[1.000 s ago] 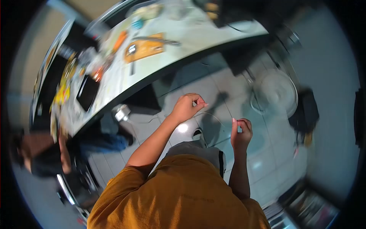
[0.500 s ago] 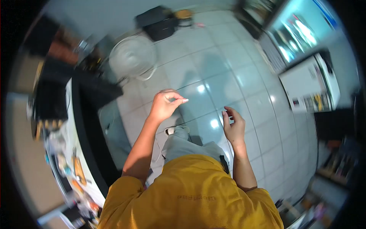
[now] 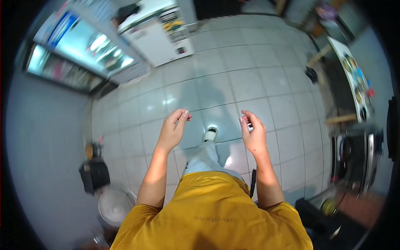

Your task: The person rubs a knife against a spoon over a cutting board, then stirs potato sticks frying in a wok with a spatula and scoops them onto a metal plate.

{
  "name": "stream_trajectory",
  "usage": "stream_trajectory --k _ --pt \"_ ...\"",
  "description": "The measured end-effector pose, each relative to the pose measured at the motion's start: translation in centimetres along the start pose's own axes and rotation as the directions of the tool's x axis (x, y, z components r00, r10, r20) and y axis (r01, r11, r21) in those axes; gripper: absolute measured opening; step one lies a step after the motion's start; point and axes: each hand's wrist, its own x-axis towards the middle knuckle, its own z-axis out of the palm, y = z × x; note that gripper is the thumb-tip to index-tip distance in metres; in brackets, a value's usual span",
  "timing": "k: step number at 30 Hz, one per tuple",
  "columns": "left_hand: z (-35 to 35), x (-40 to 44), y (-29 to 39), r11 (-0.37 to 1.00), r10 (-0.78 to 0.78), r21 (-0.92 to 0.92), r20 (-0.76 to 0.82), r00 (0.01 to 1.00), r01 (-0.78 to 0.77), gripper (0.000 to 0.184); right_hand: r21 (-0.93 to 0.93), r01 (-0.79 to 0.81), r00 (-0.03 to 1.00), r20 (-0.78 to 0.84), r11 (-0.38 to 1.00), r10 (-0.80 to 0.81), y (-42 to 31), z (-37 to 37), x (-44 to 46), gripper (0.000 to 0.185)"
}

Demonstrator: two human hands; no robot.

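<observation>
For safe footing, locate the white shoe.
In the head view, the white shoe appears just right of centre, between the left hand and right hand.

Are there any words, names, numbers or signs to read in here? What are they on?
"Giordano", probably: faint and upside down, on the front of the yellow shirt.
Blue strip on the lit fridge: too blurred to read.
Yellow label on the white appliance: too small and blurred to read.
I can't make out any numbers.
</observation>
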Motion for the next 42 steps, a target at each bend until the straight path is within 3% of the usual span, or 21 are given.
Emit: stream_trajectory --k 4,7,11,16,20,23,25,27,28,31,35,37,38,40,42 --pt "11.7 10.0 2.8 0.993 0.102 -0.079 0.262 0.960 -0.084 0.024 -0.102 -0.079 0.976 -0.212 0.992 0.056 6.2 -9.2 2.6 0.012" --pt "22.5 17.0 5.4 0.976 0.155 -0.207 0.458 0.875 -0.065 0.024 -0.168 -0.306 0.910 -0.343 0.937 0.235 10.6 -16.5 3.6 0.015" --pt "37.2 23.6 12.4 0.951 0.305 -0.250 0.649 0.697 -0.184 0.024 -0.215 -0.570 0.704 -0.626 0.793 0.336 14.2 -26.2 2.8 0.021" --pt "52.1 24.7 21.7 0.915 0.380 -0.286 0.847 0.371 -0.285 0.026 0.080 -0.723 0.312 -0.849 0.686 0.427 16.5 -34.2 -0.8 0.023" --pt "64.3 22.0 26.3 0.888 0.386 -0.312 0.905 0.177 -0.339 0.029 0.307 -0.716 0.038 -0.879 0.626 0.475 21.0 -38.8 -5.1 0.024" --pt "72.5 18.6 29.5 0.895 0.348 -0.300 0.933 0.094 -0.330 0.037 0.365 -0.752 -0.065 -0.870 0.550 0.489 25.2 -44.3 -8.9 0.023" --pt "77.7 16.8 31.0 0.915 0.243 -0.208 0.968 0.060 -0.345 0.044 0.332 -0.734 -0.075 -0.907 0.593 0.415 28.2 -49.4 -11.2 0.029" --pt "82.9 14.8 32.4 0.924 0.250 -0.220 0.966 0.060 -0.313 0.051 0.375 -0.845 -0.116 -0.824 0.381 0.554 29.5 -55.8 -12.7 0.041" --pt "85.2 13.9 33.7 0.921 0.261 -0.229 0.963 0.062 -0.314 0.052 0.309 -0.896 -0.109 -0.849 0.320 0.517 30.2 -58.9 -13.1 0.051" --pt "91.7 11.7 38.6 0.912 0.281 -0.251 0.959 0.047 -0.324 0.052 0.309 -0.858 -0.114 -0.894 0.411 0.434 32.6 -67.9 -13.4 0.048" --pt "100.2 10.1 43.4 0.929 0.254 -0.230 0.966 0.050 -0.290 0.051 0.341 -0.792 -0.087 -0.885 0.508 0.458 34.0 -77.9 -11.9 0.043" --pt "105.1 9.1 45.1 0.937 0.252 -0.232 0.966 0.049 -0.263 0.049 0.338 -0.749 -0.052 -0.887 0.570 0.459 35.9 -81.9 -11.7 0.029" --pt "107.9 8.7 45.7 0.932 0.280 -0.259 0.959 0.050 -0.253 0.048 0.310 -0.706 -0.058 -0.922 0.637 0.383 37.9 -83.3 -12.0 0.024" --pt "113.5 8.6 46.9 0.927 0.299 -0.279 0.953 0.045 -0.249 0.047 0.324 -0.720 -0.087 -0.919 0.613 0.384 41.2 -86.9 -12.4 0.024" --pt "119.9 8.5 48.7 0.918 0.337 -0.341 0.940 -0.054 -0.203 0.042 0.334 -0.732 -0.124 -0.922 0.593 0.367 44.5 -90.6 -12.7 0.023"
